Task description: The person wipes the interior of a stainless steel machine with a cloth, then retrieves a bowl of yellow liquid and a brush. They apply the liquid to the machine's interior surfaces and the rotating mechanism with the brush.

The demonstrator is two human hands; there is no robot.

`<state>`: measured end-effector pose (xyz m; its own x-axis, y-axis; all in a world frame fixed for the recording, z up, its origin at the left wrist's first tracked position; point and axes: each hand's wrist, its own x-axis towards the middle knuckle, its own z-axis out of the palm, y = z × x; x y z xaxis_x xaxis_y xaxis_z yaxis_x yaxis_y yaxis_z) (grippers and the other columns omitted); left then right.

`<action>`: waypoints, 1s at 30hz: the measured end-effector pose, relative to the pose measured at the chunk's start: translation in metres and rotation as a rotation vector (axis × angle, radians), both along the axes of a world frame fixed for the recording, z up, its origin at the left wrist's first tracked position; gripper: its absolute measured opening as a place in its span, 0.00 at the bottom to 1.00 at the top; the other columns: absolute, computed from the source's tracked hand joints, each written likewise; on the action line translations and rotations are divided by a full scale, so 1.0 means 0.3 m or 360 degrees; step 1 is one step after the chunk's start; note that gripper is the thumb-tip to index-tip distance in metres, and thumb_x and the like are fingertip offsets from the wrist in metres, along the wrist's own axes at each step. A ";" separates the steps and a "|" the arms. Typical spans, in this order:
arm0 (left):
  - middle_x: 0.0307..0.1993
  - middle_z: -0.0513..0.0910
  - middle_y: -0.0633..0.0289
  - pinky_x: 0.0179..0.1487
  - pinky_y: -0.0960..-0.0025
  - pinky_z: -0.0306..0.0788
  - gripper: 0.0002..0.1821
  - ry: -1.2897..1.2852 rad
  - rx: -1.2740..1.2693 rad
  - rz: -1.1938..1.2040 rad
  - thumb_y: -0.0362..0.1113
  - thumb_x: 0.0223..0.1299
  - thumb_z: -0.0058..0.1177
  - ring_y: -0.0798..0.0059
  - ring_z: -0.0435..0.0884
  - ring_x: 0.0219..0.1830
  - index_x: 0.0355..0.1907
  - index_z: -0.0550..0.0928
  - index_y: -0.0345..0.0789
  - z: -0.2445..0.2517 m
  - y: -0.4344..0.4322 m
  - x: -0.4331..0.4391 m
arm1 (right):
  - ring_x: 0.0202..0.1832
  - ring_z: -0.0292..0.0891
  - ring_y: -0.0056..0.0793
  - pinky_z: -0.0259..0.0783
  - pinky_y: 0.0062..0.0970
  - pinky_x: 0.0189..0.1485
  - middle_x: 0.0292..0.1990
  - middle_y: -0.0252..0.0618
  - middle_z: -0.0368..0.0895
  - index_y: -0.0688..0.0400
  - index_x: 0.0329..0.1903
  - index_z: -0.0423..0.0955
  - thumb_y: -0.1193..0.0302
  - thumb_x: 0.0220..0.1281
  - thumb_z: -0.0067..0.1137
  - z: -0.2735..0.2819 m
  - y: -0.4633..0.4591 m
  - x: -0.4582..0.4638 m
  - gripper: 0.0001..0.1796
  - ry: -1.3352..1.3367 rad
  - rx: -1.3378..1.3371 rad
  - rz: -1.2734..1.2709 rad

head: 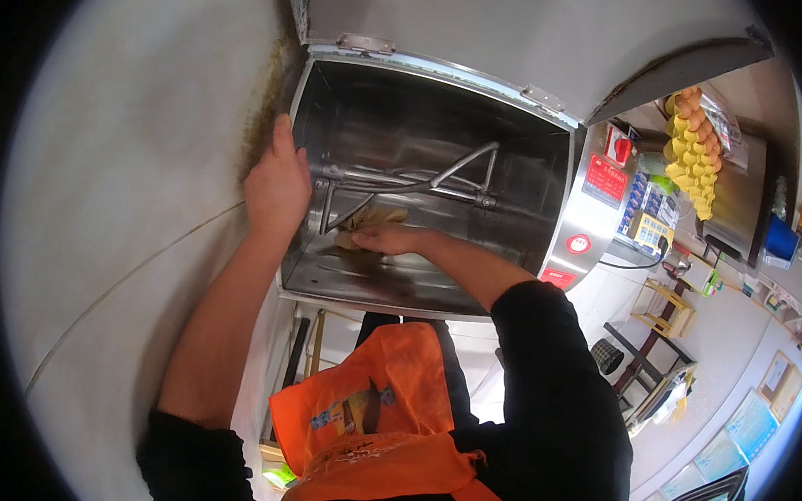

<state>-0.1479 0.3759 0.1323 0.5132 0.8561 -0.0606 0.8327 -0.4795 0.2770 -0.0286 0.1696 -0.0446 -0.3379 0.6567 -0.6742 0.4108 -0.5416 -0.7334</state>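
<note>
A stainless steel mixing tub (526, 226) of a dough mixer lies before me, its lid (499, 28) raised. Metal mixing bars (405, 184) cross the inside of the tub. My right hand (387, 239) is low in the tub, with its fingers on a tan cloth (377, 218) against the metal, below the left part of the bars. The cloth is partly hidden by the hand and a bar. My left hand (277, 182) rests on the tub's left rim, thumb up and fingers partly hidden, between the tub and the wall.
A pale wall (126, 161) stands close on the left. To the right are yellow egg trays (689, 154) with brown eggs, a black cable (633, 265), a wooden stool (665, 311) and a dark basket (607, 356). An orange apron (379, 384) hangs in front of me.
</note>
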 end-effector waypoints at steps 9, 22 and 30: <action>0.46 0.86 0.40 0.44 0.43 0.80 0.31 -0.0057 0.0014 -0.0011 0.37 0.70 0.56 0.39 0.87 0.41 0.73 0.65 0.37 0.009 0.001 0.000 | 0.78 0.61 0.51 0.58 0.58 0.76 0.78 0.42 0.64 0.46 0.72 0.73 0.61 0.74 0.55 -0.457 -0.075 0.366 0.26 -0.2158 0.0996 -0.0481; 0.41 0.87 0.41 0.42 0.42 0.81 0.30 -0.0034 0.0051 -0.0058 0.38 0.72 0.55 0.39 0.87 0.38 0.72 0.65 0.36 0.014 0.001 -0.002 | 0.69 0.75 0.48 0.78 0.49 0.63 0.70 0.47 0.77 0.55 0.63 0.82 0.69 0.65 0.63 -0.131 -0.224 0.283 0.23 -0.1162 -0.0593 0.0743; 0.41 0.87 0.42 0.43 0.42 0.80 0.29 -0.0027 -0.0019 -0.0013 0.40 0.74 0.53 0.40 0.87 0.39 0.73 0.64 0.39 0.012 0.005 0.001 | 0.40 0.85 0.42 0.80 0.42 0.43 0.36 0.45 0.90 0.60 0.39 0.88 0.64 0.45 0.75 0.653 -0.371 0.308 0.18 0.0167 -0.0143 0.1954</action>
<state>-0.1475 0.3773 0.1359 0.5211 0.8512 -0.0619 0.8238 -0.4827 0.2971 0.0639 0.0581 0.1512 -0.7527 -0.1805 -0.6332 0.6240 0.1110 -0.7735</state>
